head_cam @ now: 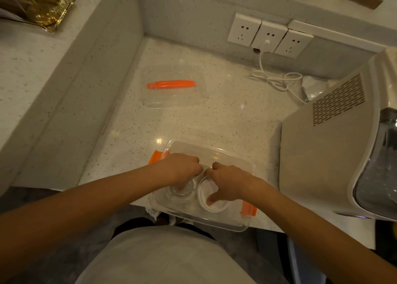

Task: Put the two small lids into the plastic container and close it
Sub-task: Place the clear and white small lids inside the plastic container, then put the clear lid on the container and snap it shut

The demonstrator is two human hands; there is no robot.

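Both hands [182, 167] [225, 180] inside clear container [214, 150], holding small lids [182, 192] [211, 200]

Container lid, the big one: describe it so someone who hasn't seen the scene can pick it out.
Start at the three wall sockets at the back of the speckled counter. Down and to the left of them, the container lid lies flat on the counter, apart from the open container at the near edge where both hands are. It is clear and rectangular with an orange clip along its far edge, unlike the small round lids.
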